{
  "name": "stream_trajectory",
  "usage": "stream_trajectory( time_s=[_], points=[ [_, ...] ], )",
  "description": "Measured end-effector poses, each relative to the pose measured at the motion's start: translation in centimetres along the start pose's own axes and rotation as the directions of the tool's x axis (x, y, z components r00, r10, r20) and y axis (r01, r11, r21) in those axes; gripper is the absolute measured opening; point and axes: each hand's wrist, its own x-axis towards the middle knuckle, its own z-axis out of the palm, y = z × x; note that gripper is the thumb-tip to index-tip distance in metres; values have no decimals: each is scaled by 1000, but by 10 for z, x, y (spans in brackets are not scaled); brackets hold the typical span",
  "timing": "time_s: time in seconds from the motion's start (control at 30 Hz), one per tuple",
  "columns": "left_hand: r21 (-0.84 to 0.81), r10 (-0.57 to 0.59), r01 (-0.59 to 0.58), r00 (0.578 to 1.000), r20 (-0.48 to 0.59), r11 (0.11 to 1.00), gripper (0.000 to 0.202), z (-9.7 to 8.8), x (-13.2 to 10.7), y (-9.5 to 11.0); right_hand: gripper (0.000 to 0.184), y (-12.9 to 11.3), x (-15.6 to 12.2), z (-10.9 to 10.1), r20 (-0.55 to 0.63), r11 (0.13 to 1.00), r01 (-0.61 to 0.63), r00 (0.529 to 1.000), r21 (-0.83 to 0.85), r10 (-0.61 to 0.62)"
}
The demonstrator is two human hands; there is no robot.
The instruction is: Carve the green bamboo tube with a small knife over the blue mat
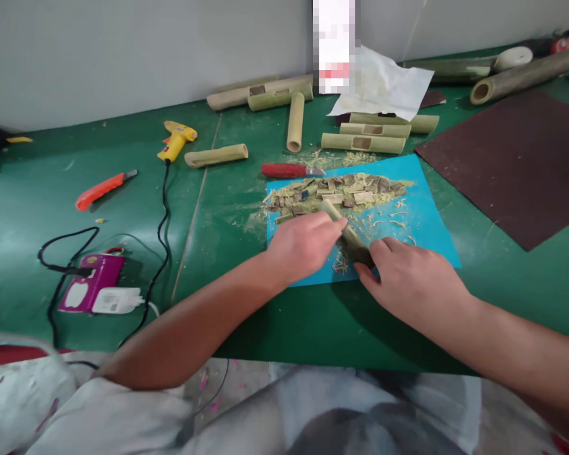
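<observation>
I have the left forearm [203, 316] slanting in from the lower left, left hand [303, 246] curled, back upward — the right forearm [512, 338] angles in opposite, right hand [417, 275] bent, thumb [368, 278] below its fingers [383, 248].

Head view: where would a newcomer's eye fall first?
Probably the blue sheet in the middle, strewn with bamboo chips; over it, the left hand and right hand hold a bamboo piece. On the left, a yellow glue gun and purple box stand out on the green table.

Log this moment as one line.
left hand: holding bamboo tube | right hand: holding its near end | below tube: blue sheet bearing bamboo scraps | beyond scraps: red-handled knife
</observation>
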Motion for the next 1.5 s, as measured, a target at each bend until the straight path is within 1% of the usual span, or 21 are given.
stream_trajectory(
  time_s=[0.1,0.13,0.23,0.27,0.3,0.37,0.4,0.5,0.53,0.67,0.77,0.8,0.87,0.93,1.03,1.07,1.17,1.3,1.4,1.43,1.5],
  points=[
    [-11,46,-45,996,72,999,37,-1,0,-3,25,0,1,-1,12,1000,-5,1000,13,4],
    [5,24,-24,998,65,1000,36,-1,0,-6,25,0,1,-1,11,1000,-8,1000,12,7],
    [93,-76,79,996,-36,993,36,-2,0,-14,27,0,1,-1,3,1000,-25,1000,-7,25],
    [101,-78,82,996,-47,991,36,-1,-1,-16,27,0,1,-1,3,1000,-24,1000,-9,24],
    [91,-55,58,998,-33,994,37,-1,-2,-16,27,0,1,-1,9,1000,-23,1000,-9,23],
    [44,16,-17,1000,26,999,36,0,-3,-14,25,0,0,-2,27,1000,-19,999,-2,19],
    [29,25,-26,999,41,999,36,1,-3,-13,25,0,0,-2,32,1000,-22,999,1,22],
    [60,-39,39,999,5,997,37,0,-3,-7,28,0,0,-2,26,999,-43,999,-2,44],
    [67,-48,47,999,9,997,39,-1,-3,-4,28,0,0,-2,24,999,-44,999,-2,44],
    [-6,43,-42,989,142,999,41,-2,-3,4,25,0,1,-1,52,1000,-22,998,13,21],
    [79,-12,9,999,37,997,41,-2,-2,5,28,0,2,-1,52,999,-40,998,-6,40],
    [97,-21,18,999,26,995,42,-2,-2,5,29,0,1,-2,55,999,-38,998,-7,39],
    [46,38,-42,995,89,998,44,-2,-2,5,27,0,0,-3,72,1000,-27,997,0,27],
    [9,66,-67,992,110,998,45,-2,-1,5,27,0,-1,-3,83,1000,-25,996,4,25],
    [61,-13,10,999,46,998,44,-3,0,3,30,0,-1,-2,76,999,-44,996,-5,44],
    [64,-15,12,998,54,998,44,-3,0,2,30,0,0,-2,74,999,-44,996,-2,44],
    [24,47,-50,993,111,998,41,-3,0,1,28,0,1,-1,73,999,-32,997,18,31],
    [108,-16,13,1000,22,994,43,-2,-1,0,30,1,1,0,70,999,-48,996,12,47],
    [76,22,-28,997,77,997,43,-2,-2,2,30,1,1,0,70,999,-36,997,22,35],
    [78,14,-20,997,82,997,42,-2,-2,4,30,1,1,0,70,999,-35,997,24,34],
    [115,-24,17,998,55,993,41,-2,-3,6,31,1,1,-1,72,999,-44,996,16,43]
  ],
)
